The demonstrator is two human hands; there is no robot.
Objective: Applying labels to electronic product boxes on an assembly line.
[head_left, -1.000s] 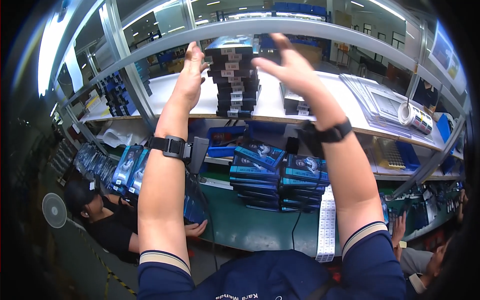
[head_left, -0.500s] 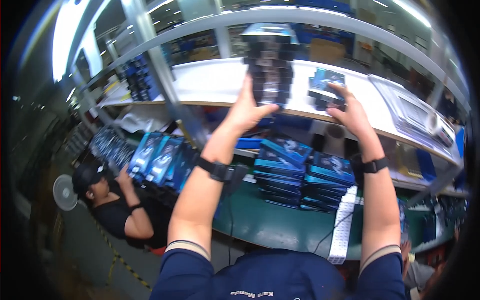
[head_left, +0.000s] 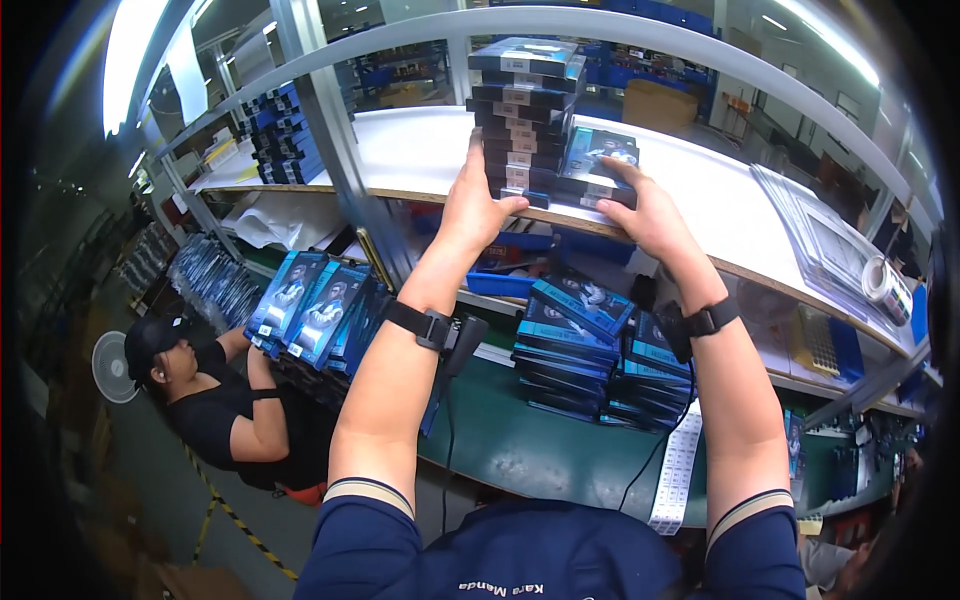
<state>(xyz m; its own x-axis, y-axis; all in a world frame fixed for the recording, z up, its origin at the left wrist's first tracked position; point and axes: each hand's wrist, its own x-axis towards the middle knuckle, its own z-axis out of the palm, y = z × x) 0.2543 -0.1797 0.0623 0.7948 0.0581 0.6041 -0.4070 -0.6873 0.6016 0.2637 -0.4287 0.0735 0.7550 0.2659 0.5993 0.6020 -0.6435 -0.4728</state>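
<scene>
A tall stack of flat dark boxes (head_left: pixel 520 125) stands on the white shelf in front of me. My left hand (head_left: pixel 474 205) rests along its left side, fingers stretched up and thumb spread across the lower front. Directly right of it sits a short stack of similar boxes (head_left: pixel 592 160), with a blue picture on the top one. My right hand (head_left: pixel 645 208) grips this short stack by its right front corner, thumb at the front and fingers over the top. The two stacks stand side by side, apparently touching.
Piles of blue picture sleeves (head_left: pixel 565 340) lie on the green bench (head_left: pixel 500 450) below the shelf (head_left: pixel 410 150). A label strip (head_left: pixel 677 470) hangs over the bench's near edge. Clear plastic sheets and a roll (head_left: pixel 885 280) are at right. A co-worker (head_left: pixel 225 400) handles sleeves at left.
My right hand has moved left with the short stack, closing the gap to the tall stack. My left hand has shifted slightly left and stays at the tall stack.
</scene>
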